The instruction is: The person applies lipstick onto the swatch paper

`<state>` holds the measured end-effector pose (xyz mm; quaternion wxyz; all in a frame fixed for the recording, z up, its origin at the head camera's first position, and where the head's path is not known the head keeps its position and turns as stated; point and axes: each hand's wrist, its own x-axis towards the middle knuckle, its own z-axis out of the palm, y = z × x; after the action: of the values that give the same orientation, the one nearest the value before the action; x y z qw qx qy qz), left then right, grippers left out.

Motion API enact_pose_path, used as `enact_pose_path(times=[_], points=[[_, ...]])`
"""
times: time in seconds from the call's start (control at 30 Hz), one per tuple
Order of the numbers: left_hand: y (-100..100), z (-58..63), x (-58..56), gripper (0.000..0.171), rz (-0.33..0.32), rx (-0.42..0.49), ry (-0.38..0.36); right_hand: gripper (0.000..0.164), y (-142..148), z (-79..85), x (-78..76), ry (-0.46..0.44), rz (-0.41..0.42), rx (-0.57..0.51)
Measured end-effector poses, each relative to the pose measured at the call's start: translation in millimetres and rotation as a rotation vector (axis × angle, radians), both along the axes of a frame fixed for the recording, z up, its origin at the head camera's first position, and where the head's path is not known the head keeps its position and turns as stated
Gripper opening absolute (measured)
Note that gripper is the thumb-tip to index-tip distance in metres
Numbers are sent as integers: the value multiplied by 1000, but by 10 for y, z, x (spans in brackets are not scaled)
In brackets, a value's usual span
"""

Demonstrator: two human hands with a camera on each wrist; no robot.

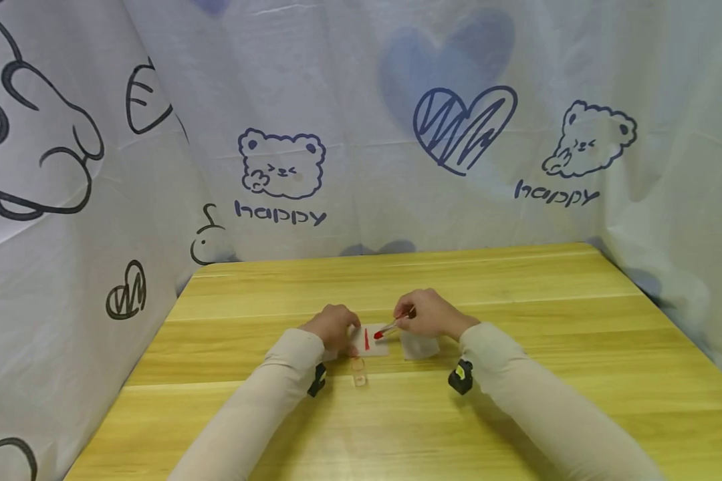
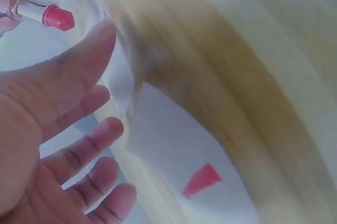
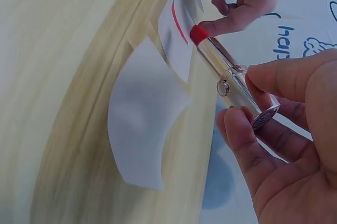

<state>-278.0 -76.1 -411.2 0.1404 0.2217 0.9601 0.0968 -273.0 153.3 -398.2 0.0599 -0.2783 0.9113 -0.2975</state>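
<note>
My right hand (image 1: 431, 314) pinches a lipstick (image 3: 231, 74) by its shiny metallic tube, between thumb and fingertips. Its red tip points left, close over a white paper piece (image 1: 380, 347) that bears a red stroke (image 1: 366, 339). At the left end of that paper, my left hand (image 1: 332, 326) rests with thumb and forefinger at its edges. The left wrist view shows its other fingers loosely spread. Beneath that hand lies another paper piece with a red patch (image 2: 202, 180). An unmarked white paper piece (image 3: 142, 113) lies below my right hand.
A small transparent cap-like piece (image 1: 359, 372) lies on the wooden table (image 1: 457, 427), just in front of the middle paper. White cloth (image 1: 361, 200) printed with bears and hearts hangs behind and along the sides of the table.
</note>
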Motion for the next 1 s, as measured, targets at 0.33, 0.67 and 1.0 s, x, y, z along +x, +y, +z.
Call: enact_pose_path(times=[0.33, 0.67, 1.0], points=[[96, 52, -2, 40, -87, 71, 40, 6, 129, 8, -2, 12, -24, -14], [243, 47, -13, 23, -154, 201, 29, 5, 301, 12, -6, 34, -60, -16], [451, 134, 87, 34, -253, 101, -27, 7, 487, -48, -36, 48, -106, 0]])
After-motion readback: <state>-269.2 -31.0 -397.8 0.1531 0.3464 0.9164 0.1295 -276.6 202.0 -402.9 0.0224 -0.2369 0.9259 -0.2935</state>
